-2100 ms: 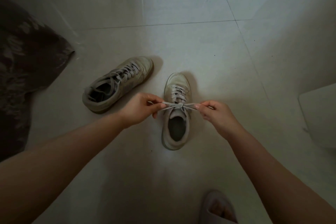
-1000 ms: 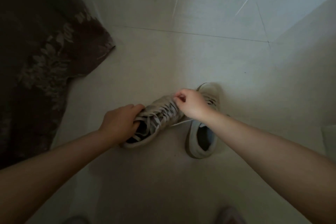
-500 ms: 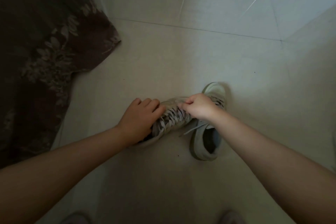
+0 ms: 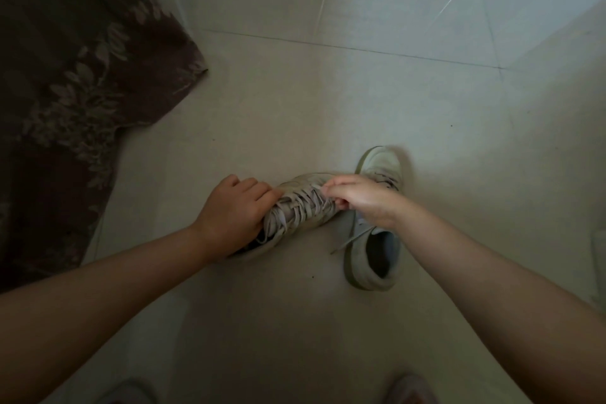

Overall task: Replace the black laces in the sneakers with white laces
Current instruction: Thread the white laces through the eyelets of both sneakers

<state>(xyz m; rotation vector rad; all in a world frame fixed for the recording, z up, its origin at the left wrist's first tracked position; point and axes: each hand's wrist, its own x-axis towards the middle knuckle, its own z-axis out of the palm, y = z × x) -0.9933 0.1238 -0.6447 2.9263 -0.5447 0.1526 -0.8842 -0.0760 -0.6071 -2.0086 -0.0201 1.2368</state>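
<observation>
Dark cloth: it fills the upper left of the frame, a dark brownish fabric with a pale leaf pattern, lying on the floor.

Floor: pale tiles with thin joint lines, one joint crossing the upper middle of the frame.

My left hand: it is in the middle of the frame, a little to the left. My fingers curl over the collar end of the first sneaker and I grip it there. The thumb is hidden, so I cannot tell where it sits.

First sneaker: it is between my two hands in the centre, tilted, with the toe pointing to the upper right. Whether it rests on the floor I cannot tell.

White lace: it runs crosswise through the eyelets of the first sneaker, and loose ends hang near the collar.

My right hand: just right of centre, fingers curled together; I pinch a strand of the white lace near the toe end of the lacing.

Second sneaker: it stands on the floor to the right of the first one, partly under my right wrist, with the opening toward the lower edge and the toe toward the top. One loose lace end lies out to its left side.

Lower edge: two blurred pale shapes, which I cannot identify.
</observation>
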